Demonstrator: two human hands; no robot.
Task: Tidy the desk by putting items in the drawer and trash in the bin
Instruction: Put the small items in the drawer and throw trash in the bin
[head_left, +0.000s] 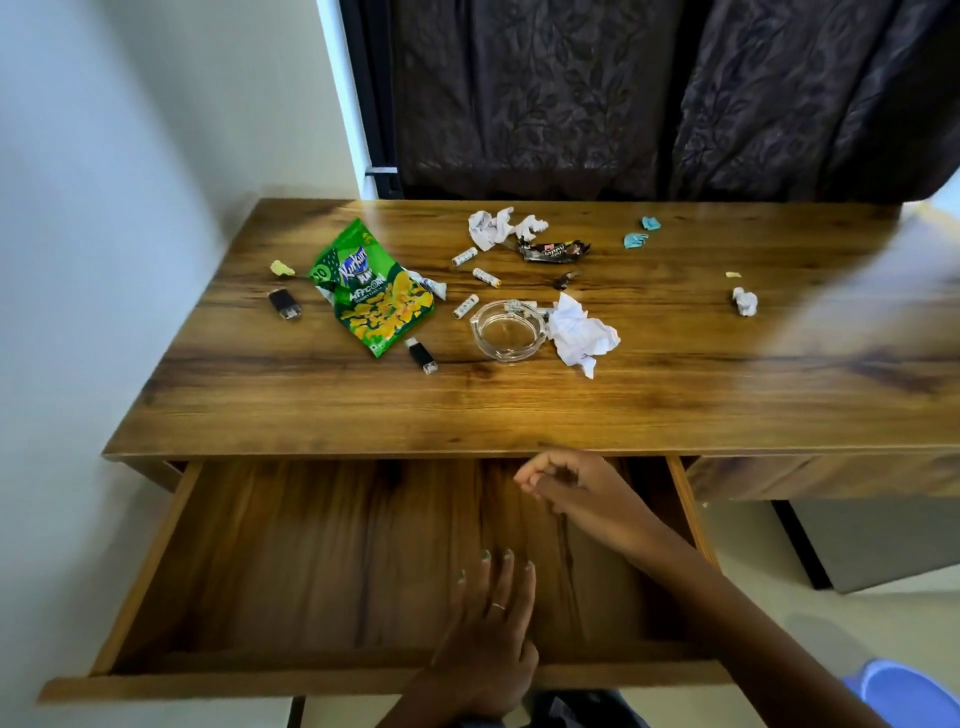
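While our drawer stands pulled out wide below the front edge of the surface, nothing appears to lie in it, so we judge the tidying barely begun: the drawer is ready and every item is still on top. From the single head view, our left hand rests over the drawer's front rim with its fingers straight and spread, holding nothing, while our right hand hovers over the back of the drawer near the surface's edge with its fingers loosely curled; we cannot tell whether anything small sits inside them. Left for the drawer, as we read it, are the two black USB sticks, one left of the green snack bag with its long axis running away from us, tilted slightly left, and the other just right of the bag's lower corner, pointing similarly. Three small batteries lie scattered near the middle, each on a different diagonal, beside the glass ashtray. Left for the bin are the snack bag, whose long axis slants from far left to near right, the dark sweet wrapper, the crumpled white papers touching the ashtray's right side and farther back, the blue scraps, a small paper ball well to the right, and a yellowish bit on the left. A blue bin shows at the bottom right on the floor.
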